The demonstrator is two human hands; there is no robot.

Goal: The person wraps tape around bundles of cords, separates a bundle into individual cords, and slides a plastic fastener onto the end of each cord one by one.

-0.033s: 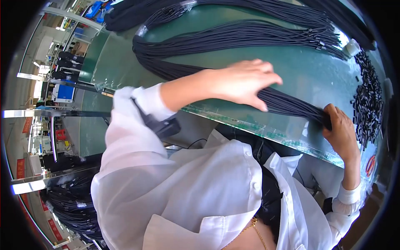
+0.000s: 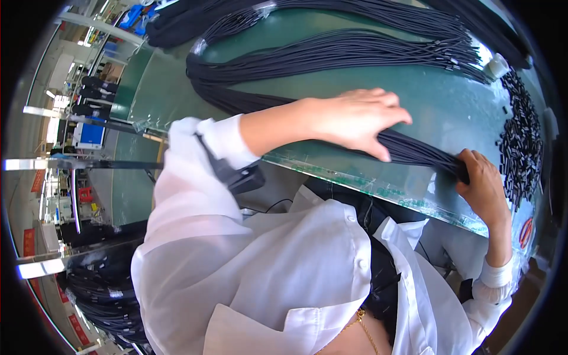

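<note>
A long bundle of thin black cords [image 2: 417, 149] lies along the near side of the green table. My right hand [image 2: 485, 186] is closed around its right end, close to the table's front edge. Over the middle of the same bundle is my left hand [image 2: 358, 121], palm down, with thumb and fingers spread on either side of the cords; whether the palm touches them is hidden. Left of my left forearm the bundle curves back into a loop, and its other stretch [image 2: 331, 53] runs rightward to loose ends with small fittings.
Many short black tubes [image 2: 520, 136] are heaped at the table's right end, beside a small white roll [image 2: 498, 65]. More black cords [image 2: 378, 12], tied with clear wrap, lie at the back. The green table's front edge [image 2: 367, 188] runs past my body. Bundled cords [image 2: 106, 296] hang at lower left.
My left hand has shifted slightly to the right along the cords, still spread. My right hand keeps its grip on the end, almost unmoved.
</note>
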